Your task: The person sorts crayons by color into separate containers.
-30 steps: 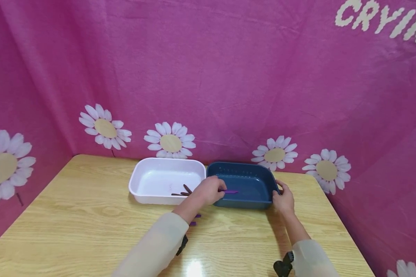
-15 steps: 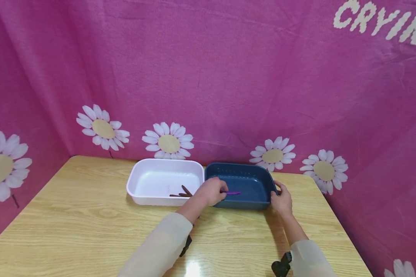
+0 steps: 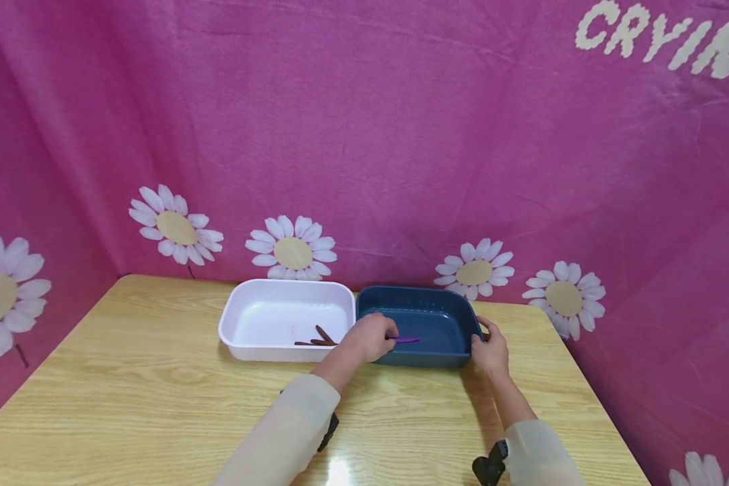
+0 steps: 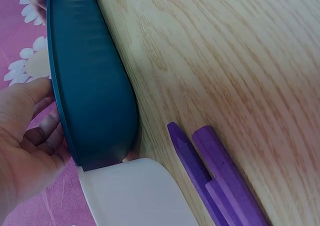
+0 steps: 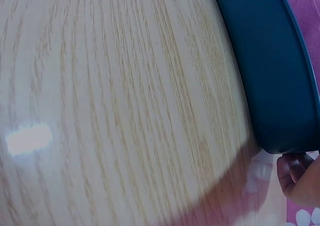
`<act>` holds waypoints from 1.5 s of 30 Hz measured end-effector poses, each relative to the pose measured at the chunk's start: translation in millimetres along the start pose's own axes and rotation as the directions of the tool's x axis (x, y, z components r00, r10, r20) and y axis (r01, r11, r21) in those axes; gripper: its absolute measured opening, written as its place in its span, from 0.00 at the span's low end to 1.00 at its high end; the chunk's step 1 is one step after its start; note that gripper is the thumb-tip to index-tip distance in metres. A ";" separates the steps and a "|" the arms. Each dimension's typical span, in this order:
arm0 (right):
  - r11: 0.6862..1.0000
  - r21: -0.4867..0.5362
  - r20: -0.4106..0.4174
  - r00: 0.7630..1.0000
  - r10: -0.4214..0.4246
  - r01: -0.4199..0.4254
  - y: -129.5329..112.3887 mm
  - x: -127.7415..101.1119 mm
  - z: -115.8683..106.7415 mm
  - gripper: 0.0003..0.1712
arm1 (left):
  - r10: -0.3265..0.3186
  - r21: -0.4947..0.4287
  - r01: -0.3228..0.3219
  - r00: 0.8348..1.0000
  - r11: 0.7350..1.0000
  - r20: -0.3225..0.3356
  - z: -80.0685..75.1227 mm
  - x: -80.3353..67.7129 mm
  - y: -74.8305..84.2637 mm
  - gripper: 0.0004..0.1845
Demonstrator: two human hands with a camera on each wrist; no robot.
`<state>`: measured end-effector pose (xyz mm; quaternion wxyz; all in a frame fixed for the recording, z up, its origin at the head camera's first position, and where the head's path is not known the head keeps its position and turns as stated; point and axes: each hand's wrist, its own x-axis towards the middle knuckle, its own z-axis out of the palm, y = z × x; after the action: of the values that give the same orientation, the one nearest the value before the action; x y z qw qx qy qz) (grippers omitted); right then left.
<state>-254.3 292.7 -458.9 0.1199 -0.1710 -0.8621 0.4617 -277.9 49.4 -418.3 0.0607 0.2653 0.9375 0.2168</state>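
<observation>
Left hand (image 3: 369,337): fingers curled around one purple stick (image 3: 406,339), held over the near left corner of the dark blue tray (image 3: 455,351). The stick projects to the right from the fist, inside the tray and above its floor; whether the tip touches the floor cannot be told. In the left wrist view the fingers (image 4: 35,136) lie against the tray's rim.

Right hand (image 3: 491,351): fingers and thumb wrapped on the right end wall of the dark blue tray, steadying it. The right wrist view shows only fingertips at that corner.

Outward from the hands: a white tray (image 3: 243,341) stands directly left of the blue one, the two walls touching or nearly so. Two or three brown sticks (image 3: 318,337) lie in its near right corner. On the wooden surface (image 3: 158,398), just in front of the two trays, the left wrist view shows further purple sticks (image 4: 210,176) lying side by side; the head view hides them behind the left forearm. A pink cloth backdrop with daisies encloses the surface.

Assessment of progress: brown sticks appear sorted into the white tray. The blue tray shows no contents other than the held stick. The purple sticks on the surface remain to be moved, so the work looks partway through.
</observation>
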 end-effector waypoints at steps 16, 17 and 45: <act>1.000 0.007 0.015 1.000 0.013 -0.013 -2.8 -0.7 1.9 0.26 | -0.037 -0.026 0.036 0.999 0.999 -0.019 -2.6 -7.2 -3.0 0.10; 1.000 0.005 0.011 1.000 0.011 -0.011 -2.6 -0.8 1.7 0.26 | -0.032 -0.024 0.031 0.999 0.999 -0.023 -3.6 -7.8 -2.9 0.10; 1.000 0.012 0.019 1.000 0.016 -0.017 2.4 4.0 0.0 0.27 | 0.023 -0.311 -0.085 0.980 0.947 -0.198 -31.7 -57.3 -34.4 0.07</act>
<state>-257.5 295.5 -460.7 0.1091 -0.1731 -0.8590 0.4694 -252.6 -18.8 -404.9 0.0062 0.2554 0.8841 0.3912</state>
